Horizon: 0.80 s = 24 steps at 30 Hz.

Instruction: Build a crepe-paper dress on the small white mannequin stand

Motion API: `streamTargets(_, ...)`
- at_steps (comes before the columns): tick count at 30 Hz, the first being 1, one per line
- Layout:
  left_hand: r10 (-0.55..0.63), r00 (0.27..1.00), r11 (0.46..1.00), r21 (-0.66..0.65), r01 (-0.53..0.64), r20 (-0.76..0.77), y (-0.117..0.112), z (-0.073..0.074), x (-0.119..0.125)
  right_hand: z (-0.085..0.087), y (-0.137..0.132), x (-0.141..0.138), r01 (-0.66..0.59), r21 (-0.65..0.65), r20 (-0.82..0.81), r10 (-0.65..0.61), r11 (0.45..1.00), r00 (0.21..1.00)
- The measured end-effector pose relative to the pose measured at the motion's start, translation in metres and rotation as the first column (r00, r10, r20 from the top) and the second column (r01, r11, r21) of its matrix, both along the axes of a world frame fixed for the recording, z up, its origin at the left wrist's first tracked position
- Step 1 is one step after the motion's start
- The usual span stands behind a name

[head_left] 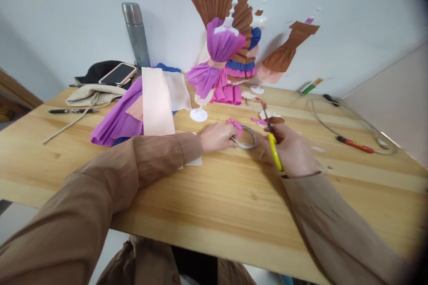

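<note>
My left hand (218, 136) is closed in a pinch on a small pink crepe paper piece (235, 125) beside a roll of clear tape (246, 136) lying on the wooden table (214, 196). My right hand (291, 150) grips yellow-handled scissors (274, 149), blades pointing away towards small paper scraps (271, 120). Both arms wear brown sleeves.
Paper-dressed mannequin figures (223, 49) stand at the back wall, a third in brown (284, 55) to their right. Folded purple and peach crepe sheets (147, 104) lie at left, with a phone (117, 74), a metal flask (136, 34), a pen (72, 111). A glue gun cable and red tool (355, 144) lie right.
</note>
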<state>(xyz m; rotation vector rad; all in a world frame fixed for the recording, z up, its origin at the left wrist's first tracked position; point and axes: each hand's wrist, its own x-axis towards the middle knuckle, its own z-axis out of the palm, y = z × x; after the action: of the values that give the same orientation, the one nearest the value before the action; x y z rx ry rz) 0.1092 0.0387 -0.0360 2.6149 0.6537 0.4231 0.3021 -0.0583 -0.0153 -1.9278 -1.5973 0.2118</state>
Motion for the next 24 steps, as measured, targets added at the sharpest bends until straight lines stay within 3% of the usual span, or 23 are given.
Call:
streamTargets(3, 0.003, 1.0, 1.0, -0.002, -0.003, -0.006, 0.001, 0.001, 0.001, 0.0, 0.005, -0.013, 0.126, -0.104, 0.218, -0.101, 0.987, 0.971)
streamTargets(7, -0.024, 1.0, 0.999, -0.022, 0.024, 0.005, 0.002, 0.005, -0.001, 0.006, 0.01, -0.027, 0.188, -0.22, 0.477, -0.063, 0.957, 0.877)
streamTargets(14, -0.117, 0.992, 0.97, -0.21, 0.125, 0.049, 0.011, 0.015, -0.008, 0.011, 0.014, -0.018, 0.183, -0.255, 0.486, -0.038, 0.949, 0.873)
streamTargets(24, -0.212, 0.967, 0.911, -0.329, 0.248, 0.14, 0.025, 0.018, -0.013, 0.009, 0.017, -0.014, 0.152, -0.266, 0.452, -0.016, 0.952, 0.892)
